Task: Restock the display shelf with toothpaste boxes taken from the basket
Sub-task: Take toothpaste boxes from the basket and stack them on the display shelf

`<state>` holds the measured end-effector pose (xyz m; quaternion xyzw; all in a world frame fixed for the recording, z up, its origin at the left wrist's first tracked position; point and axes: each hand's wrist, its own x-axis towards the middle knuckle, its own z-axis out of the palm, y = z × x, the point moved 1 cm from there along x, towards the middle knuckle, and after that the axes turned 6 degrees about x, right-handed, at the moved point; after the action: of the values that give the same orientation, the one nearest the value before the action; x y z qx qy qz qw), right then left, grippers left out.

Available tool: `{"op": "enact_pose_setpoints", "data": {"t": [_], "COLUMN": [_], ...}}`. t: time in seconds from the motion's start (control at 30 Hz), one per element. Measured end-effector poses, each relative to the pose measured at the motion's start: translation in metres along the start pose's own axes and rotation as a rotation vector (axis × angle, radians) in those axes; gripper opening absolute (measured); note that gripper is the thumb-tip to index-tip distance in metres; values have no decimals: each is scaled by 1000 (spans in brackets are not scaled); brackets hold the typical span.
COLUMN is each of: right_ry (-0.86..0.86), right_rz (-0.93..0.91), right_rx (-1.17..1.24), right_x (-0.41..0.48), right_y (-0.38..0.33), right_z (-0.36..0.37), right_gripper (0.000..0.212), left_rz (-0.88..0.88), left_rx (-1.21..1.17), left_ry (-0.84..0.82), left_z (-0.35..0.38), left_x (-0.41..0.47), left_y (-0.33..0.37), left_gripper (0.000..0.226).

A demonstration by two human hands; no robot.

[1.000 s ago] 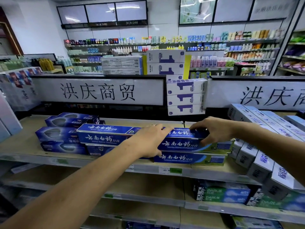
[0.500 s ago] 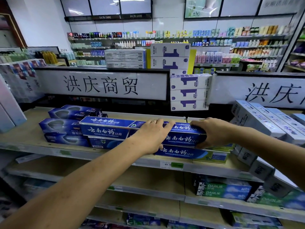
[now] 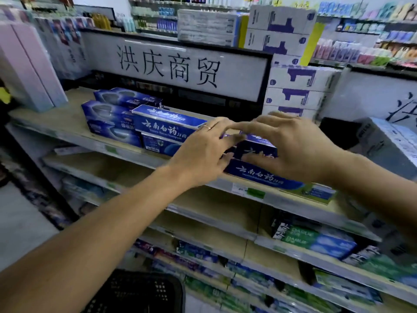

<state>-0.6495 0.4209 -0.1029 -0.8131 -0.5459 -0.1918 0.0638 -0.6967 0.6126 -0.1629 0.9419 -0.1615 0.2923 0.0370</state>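
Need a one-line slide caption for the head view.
Left hand and right hand, both open, at stacked blue toothpaste boxes on the shelf; black basket below.

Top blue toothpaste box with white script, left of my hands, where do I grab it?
Grip the top blue toothpaste box midway along its length, coming from the front and above: it lies flat, long side forward, top bare, stacked on another box.

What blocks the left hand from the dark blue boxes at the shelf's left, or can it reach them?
Probably yes. The left hand grips nothing, and the dark blue boxes lie to its left, unobstructed.
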Motion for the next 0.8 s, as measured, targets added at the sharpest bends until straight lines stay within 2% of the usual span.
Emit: {"op": "enact_pose_setpoints", "data": {"t": [0.07,0.17,0.23,0.3,0.47,0.57,0.67,0.8], "right_ry": [58,124,81,-49,-437,-646,-838,-1090], "right_rz": [-124,-157,-107,-5,325,735,1084,1289], "right_rx": [183,310,489,690,972,1202,1267,1144], "right_x": [11,25,31,34,23,-6,-50,-114], "right_y": [-38,-83,-118,-155,-250,-304,-347,-398], "right_z": [13,52,94,153,350,490,607,743], "right_gripper": [41,27,21,17,14,11,11,10], "left_rz": [12,-27,-127,-275,-756,-1050,-1218,-1333], "left_rx": [-68,-71,-73,-105,-299,-359,-319,-202], "left_ry": [115,173,109,-49,-438,-652,-815,-865], "left_z": [-4,1,15,39,134,204,260,327], "left_x": [-31,-93,-148,-207,-370,-494,-612,-751], "left_y": [-7,-26,-41,-61,-125,-153,-159,-163], "left_gripper": [30,22,20,17,17,16,19,29]}}
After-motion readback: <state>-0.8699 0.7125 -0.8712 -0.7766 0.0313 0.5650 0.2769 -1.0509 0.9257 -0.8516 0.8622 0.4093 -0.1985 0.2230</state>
